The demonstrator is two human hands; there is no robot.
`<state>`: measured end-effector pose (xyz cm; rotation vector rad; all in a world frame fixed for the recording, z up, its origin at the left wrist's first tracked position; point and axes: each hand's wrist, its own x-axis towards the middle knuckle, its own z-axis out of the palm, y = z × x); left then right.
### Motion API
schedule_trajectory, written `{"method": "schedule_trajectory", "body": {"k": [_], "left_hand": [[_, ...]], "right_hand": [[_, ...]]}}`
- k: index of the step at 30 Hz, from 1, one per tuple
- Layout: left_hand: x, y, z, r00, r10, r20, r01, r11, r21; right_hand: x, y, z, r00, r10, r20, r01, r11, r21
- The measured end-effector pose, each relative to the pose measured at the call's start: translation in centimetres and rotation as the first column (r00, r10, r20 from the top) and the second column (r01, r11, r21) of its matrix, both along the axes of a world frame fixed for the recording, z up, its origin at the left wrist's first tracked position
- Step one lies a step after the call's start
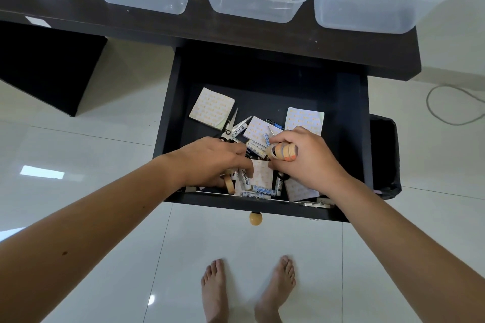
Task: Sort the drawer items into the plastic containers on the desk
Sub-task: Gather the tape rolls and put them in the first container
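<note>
The black drawer (168, 118) is pulled out below the desk. It holds sticky-note pads (212, 108), scissors (228, 128), batteries (258, 193) and tape rolls. My right hand (307, 158) is shut on several small tape rolls (283, 151) stacked between its fingers, just above the clutter. My left hand (212, 158) reaches down among the items at the drawer's front, its fingers around a tan tape roll (230, 185). Several clear plastic containers (258, 12) stand in a row on the desk.
The dark desk top (78, 21) runs across the back, its front edge above the drawer. A round wooden knob (255, 218) sticks out of the drawer front. A black bin (384, 155) stands right of the drawer. My bare feet (246, 288) are on white tiles.
</note>
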<state>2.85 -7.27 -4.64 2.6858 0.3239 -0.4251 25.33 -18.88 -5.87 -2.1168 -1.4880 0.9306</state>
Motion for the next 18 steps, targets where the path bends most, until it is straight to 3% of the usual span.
{"method": "schedule_trajectory", "body": {"k": [10,14,18], "left_hand": [[-1.1,0.5,-0.8,0.970,0.222,0.097,-0.184,0.937,-0.298],[-1.2,0.6,-0.2,0.925,0.370,0.080,-0.301,0.846,-0.439],[-2.3,0.7,1.7,0.816,0.567,0.108,-0.409,0.699,-0.586]], "right_hand": [[0.8,-0.4,0.5,0.980,-0.128,-0.150,0.133,0.991,0.025],[1.0,-0.4,1.1,0.975,-0.136,-0.176,0.151,0.986,0.074],[0.3,-0.1,2.1,0.972,-0.074,-0.222,0.090,0.994,0.063]]}}
